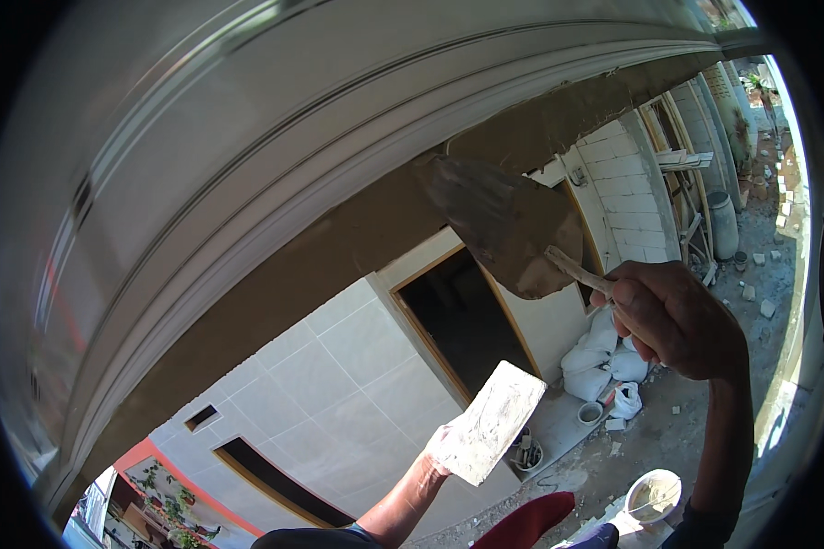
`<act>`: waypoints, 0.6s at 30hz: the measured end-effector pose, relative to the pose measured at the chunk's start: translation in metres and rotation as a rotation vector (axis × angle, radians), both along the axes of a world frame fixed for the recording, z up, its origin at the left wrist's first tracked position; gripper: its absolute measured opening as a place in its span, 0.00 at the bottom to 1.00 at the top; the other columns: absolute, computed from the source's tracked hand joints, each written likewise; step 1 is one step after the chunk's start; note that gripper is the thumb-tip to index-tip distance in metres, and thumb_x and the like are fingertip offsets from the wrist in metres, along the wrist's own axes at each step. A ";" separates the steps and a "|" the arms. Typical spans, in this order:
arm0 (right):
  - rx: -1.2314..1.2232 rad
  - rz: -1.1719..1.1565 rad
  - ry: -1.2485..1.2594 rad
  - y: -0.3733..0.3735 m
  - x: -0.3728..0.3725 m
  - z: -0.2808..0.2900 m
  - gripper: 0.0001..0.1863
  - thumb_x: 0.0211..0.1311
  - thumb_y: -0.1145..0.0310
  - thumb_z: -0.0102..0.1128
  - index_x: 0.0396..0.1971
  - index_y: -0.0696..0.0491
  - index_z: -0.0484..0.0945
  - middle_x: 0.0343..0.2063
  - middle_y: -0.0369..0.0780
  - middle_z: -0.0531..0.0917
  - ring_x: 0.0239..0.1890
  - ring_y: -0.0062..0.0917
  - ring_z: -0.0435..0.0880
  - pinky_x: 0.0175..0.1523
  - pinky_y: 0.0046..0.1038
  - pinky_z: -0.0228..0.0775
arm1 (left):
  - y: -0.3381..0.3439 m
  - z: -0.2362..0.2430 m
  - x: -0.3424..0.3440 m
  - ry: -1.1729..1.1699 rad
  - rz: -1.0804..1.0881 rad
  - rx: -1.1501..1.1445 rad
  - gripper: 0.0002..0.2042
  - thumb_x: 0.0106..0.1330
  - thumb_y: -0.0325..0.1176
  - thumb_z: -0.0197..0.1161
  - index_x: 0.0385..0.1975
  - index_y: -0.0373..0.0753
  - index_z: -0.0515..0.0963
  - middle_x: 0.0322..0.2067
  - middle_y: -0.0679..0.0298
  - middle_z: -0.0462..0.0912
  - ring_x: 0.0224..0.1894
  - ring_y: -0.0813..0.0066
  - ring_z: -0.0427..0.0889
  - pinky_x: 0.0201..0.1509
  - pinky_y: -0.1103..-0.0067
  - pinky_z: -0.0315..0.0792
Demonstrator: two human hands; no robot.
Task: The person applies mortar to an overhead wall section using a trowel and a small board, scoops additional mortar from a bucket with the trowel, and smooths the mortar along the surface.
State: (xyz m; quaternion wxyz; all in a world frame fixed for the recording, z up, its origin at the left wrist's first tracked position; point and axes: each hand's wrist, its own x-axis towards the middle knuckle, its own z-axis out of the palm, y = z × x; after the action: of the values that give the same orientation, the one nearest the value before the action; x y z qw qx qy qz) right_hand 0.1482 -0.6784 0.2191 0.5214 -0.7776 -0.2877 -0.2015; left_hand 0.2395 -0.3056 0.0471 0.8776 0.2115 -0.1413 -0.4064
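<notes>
My right hand point(676, 316) is closed round the handle of a plastering trowel point(526, 238) whose broad blade is smeared with mortar. The tip of that blade lies against a brown band of wet-looking mortar point(311, 242) that runs under a white moulded ledge point(339, 123). Lower down, my left hand point(441, 450) grips the edge of a whitish rectangular board point(499, 421) with smears on its face. That board is tilted and stands apart from the band. Most of the left fingers are hidden behind it.
Far below, a mortar bucket point(654, 497) stands near my right forearm. White sacks point(588, 359) lie piled by a dark doorway point(462, 316). A tiled wall point(330, 366) rises at the left. Rubble dots the ground point(751, 293), and a grey barrel point(723, 225) stands at the right.
</notes>
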 end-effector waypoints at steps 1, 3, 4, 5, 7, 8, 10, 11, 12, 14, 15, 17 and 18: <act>0.076 -0.016 0.050 -0.006 0.001 -0.005 0.18 0.76 0.61 0.43 0.36 0.59 0.76 0.16 0.35 0.73 0.13 0.15 0.71 0.18 0.22 0.63 | -0.001 -0.001 0.000 0.005 -0.004 0.000 0.28 0.68 0.36 0.44 0.69 0.37 0.58 0.65 0.47 0.66 0.63 0.48 0.72 0.64 0.53 0.69; 0.179 -0.050 0.082 -0.020 0.009 -0.014 0.20 0.76 0.57 0.43 0.37 0.60 0.76 0.17 0.34 0.72 0.13 0.14 0.69 0.17 0.21 0.61 | -0.002 -0.002 0.000 0.015 -0.013 0.001 0.28 0.68 0.35 0.44 0.69 0.37 0.58 0.65 0.47 0.66 0.63 0.49 0.72 0.64 0.54 0.69; 0.259 -0.054 0.108 -0.027 0.013 -0.018 0.23 0.75 0.52 0.43 0.36 0.59 0.76 0.18 0.34 0.72 0.13 0.13 0.67 0.17 0.20 0.60 | -0.001 -0.002 -0.001 0.013 -0.015 0.000 0.28 0.68 0.35 0.44 0.69 0.37 0.58 0.65 0.47 0.66 0.63 0.49 0.72 0.64 0.54 0.69; 0.290 -0.053 0.077 -0.033 0.019 -0.020 0.26 0.74 0.48 0.44 0.36 0.60 0.76 0.18 0.34 0.71 0.12 0.13 0.67 0.16 0.20 0.59 | -0.001 -0.003 -0.001 0.016 -0.020 0.001 0.28 0.68 0.35 0.44 0.69 0.37 0.59 0.65 0.47 0.66 0.62 0.49 0.73 0.64 0.54 0.69; 0.387 -0.197 0.084 -0.041 0.022 -0.025 0.28 0.72 0.46 0.45 0.36 0.60 0.76 0.17 0.34 0.71 0.12 0.14 0.67 0.16 0.20 0.59 | 0.000 -0.003 -0.003 0.015 -0.026 0.000 0.28 0.68 0.35 0.45 0.69 0.37 0.59 0.65 0.47 0.66 0.62 0.49 0.73 0.64 0.54 0.69; 0.378 -0.148 0.048 -0.042 0.021 -0.028 0.28 0.72 0.46 0.45 0.36 0.60 0.76 0.17 0.34 0.71 0.12 0.14 0.67 0.16 0.20 0.59 | 0.000 -0.003 -0.004 0.016 -0.029 -0.002 0.28 0.68 0.35 0.45 0.69 0.37 0.59 0.65 0.47 0.66 0.62 0.49 0.73 0.64 0.54 0.69; 0.436 -0.188 0.113 -0.036 0.015 -0.031 0.28 0.72 0.47 0.45 0.37 0.61 0.76 0.17 0.34 0.71 0.12 0.14 0.67 0.16 0.20 0.59 | 0.003 -0.003 -0.005 0.020 -0.036 -0.013 0.28 0.68 0.35 0.45 0.69 0.36 0.59 0.65 0.47 0.66 0.62 0.49 0.73 0.64 0.54 0.69; 0.427 -0.128 0.142 -0.028 0.009 -0.032 0.26 0.73 0.49 0.44 0.37 0.61 0.77 0.17 0.35 0.72 0.12 0.15 0.69 0.17 0.20 0.60 | 0.004 -0.002 -0.006 0.024 -0.040 -0.022 0.28 0.68 0.35 0.45 0.69 0.36 0.59 0.65 0.47 0.66 0.62 0.49 0.73 0.64 0.54 0.69; 0.369 -0.025 0.090 -0.018 0.002 -0.034 0.25 0.73 0.51 0.44 0.37 0.61 0.77 0.17 0.35 0.73 0.12 0.15 0.69 0.17 0.21 0.61 | 0.006 -0.003 -0.006 0.024 -0.046 -0.029 0.28 0.68 0.35 0.45 0.69 0.36 0.59 0.65 0.47 0.66 0.62 0.49 0.73 0.64 0.54 0.69; 0.225 0.079 0.042 0.005 -0.008 -0.031 0.23 0.74 0.55 0.43 0.37 0.62 0.77 0.17 0.36 0.74 0.12 0.17 0.70 0.18 0.23 0.62 | 0.010 -0.005 -0.008 0.023 -0.052 -0.045 0.28 0.68 0.34 0.46 0.69 0.36 0.59 0.65 0.47 0.67 0.62 0.49 0.73 0.64 0.54 0.69; 0.145 0.115 0.010 0.016 -0.013 -0.028 0.21 0.74 0.57 0.44 0.38 0.62 0.76 0.17 0.37 0.75 0.12 0.18 0.71 0.19 0.25 0.63 | 0.012 -0.007 -0.011 0.024 -0.052 -0.053 0.28 0.68 0.34 0.46 0.69 0.36 0.59 0.65 0.47 0.67 0.62 0.49 0.73 0.64 0.55 0.69; 0.022 0.154 -0.183 0.039 -0.018 -0.020 0.12 0.71 0.67 0.50 0.35 0.62 0.76 0.18 0.42 0.77 0.19 0.29 0.78 0.27 0.31 0.69 | 0.016 -0.009 -0.014 0.039 -0.022 -0.037 0.28 0.67 0.34 0.46 0.69 0.36 0.59 0.65 0.47 0.67 0.62 0.49 0.74 0.64 0.55 0.69; -0.013 0.131 -0.303 0.051 -0.019 -0.017 0.13 0.71 0.66 0.48 0.38 0.61 0.76 0.19 0.41 0.77 0.17 0.27 0.78 0.27 0.30 0.71 | 0.018 -0.010 -0.016 0.069 0.002 -0.048 0.25 0.70 0.33 0.43 0.67 0.34 0.61 0.62 0.49 0.71 0.59 0.50 0.77 0.63 0.55 0.70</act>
State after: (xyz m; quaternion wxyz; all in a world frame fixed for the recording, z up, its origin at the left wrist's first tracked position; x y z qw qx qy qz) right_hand 0.1289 -0.6275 0.2023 0.4789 -0.7213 -0.4144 -0.2804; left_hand 0.2238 -0.2876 0.0375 0.8872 0.1764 -0.1203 -0.4089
